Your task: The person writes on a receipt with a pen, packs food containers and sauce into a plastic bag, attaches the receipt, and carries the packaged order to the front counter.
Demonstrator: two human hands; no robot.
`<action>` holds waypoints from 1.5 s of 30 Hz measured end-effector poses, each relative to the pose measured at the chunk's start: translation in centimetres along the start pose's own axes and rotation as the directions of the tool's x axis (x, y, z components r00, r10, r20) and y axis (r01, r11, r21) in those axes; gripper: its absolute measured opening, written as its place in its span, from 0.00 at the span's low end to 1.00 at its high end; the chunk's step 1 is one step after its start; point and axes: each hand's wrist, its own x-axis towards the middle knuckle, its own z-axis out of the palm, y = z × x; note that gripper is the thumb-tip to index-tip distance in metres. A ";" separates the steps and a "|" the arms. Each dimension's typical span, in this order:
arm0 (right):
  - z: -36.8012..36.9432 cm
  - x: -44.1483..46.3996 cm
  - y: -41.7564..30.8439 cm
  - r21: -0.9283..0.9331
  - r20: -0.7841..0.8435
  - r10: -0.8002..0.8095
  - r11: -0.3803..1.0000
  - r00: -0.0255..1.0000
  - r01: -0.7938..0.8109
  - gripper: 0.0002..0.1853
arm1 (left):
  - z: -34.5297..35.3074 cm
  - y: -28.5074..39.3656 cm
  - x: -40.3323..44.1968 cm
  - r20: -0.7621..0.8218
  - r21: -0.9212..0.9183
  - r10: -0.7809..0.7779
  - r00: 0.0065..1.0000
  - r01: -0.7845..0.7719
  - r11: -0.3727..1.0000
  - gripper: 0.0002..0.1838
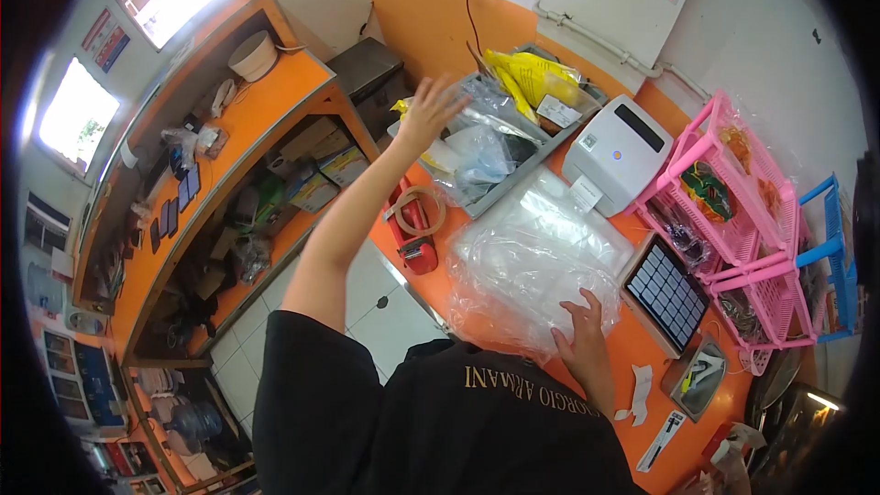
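My left hand (431, 112) reaches out to the edge of a grey bin (513, 185), its fingers apart. In the bin lie clear plastic bags (484, 158) and yellow packages (536, 78). A pile of clear plastic bags (541, 257) covers the orange counter in front of me. At the near right edge of that pile is my right hand (587, 344), thumb and fingers apart and curved; whether it touches the plastic I cannot tell. A red tape dispenser (415, 243) and a roll of tape (422, 212) lie left of the bags.
Right of the bags stand a white label printer (619, 154), a tablet (666, 291) and pink baskets (733, 192). A small metal tray (698, 376) and paper scraps (639, 392) lie nearer me. To the left runs an orange shelf counter (247, 119) holding phones and boxes.
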 end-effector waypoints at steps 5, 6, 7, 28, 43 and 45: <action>0.3 0.1 -0.1 -0.115 -0.002 -0.070 0.991 0.998 0.070 0.21 | 0.0 -1.0 -2.6 0.427 -0.085 0.148 0.892 -0.123 0.989 0.26; 0.3 0.1 -0.4 -0.113 -0.003 -0.074 0.991 0.997 0.073 0.21 | 0.1 -1.1 -3.1 0.428 -0.081 0.147 0.892 -0.124 0.989 0.26; 0.3 0.2 -0.7 -0.091 0.000 -0.073 0.993 0.997 0.073 0.22 | 0.4 -1.1 -3.7 0.488 -0.081 0.084 0.869 -0.051 0.995 0.23; -0.7 0.1 -3.2 0.021 -0.206 -0.161 0.985 0.965 0.169 0.13 | -12.7 0.6 4.7 -0.191 -0.666 -0.331 0.924 0.125 0.736 0.05; 1.1 14.9 -7.6 0.444 -0.447 -0.137 0.824 0.884 0.352 0.31 | -11.9 6.0 4.9 0.067 -0.842 0.132 0.989 -0.015 0.540 0.08; 2.8 19.4 -6.6 0.480 -0.419 -0.134 0.807 0.898 0.344 0.35 | -13.1 6.2 3.9 0.114 -0.873 0.229 0.967 -0.012 0.487 0.09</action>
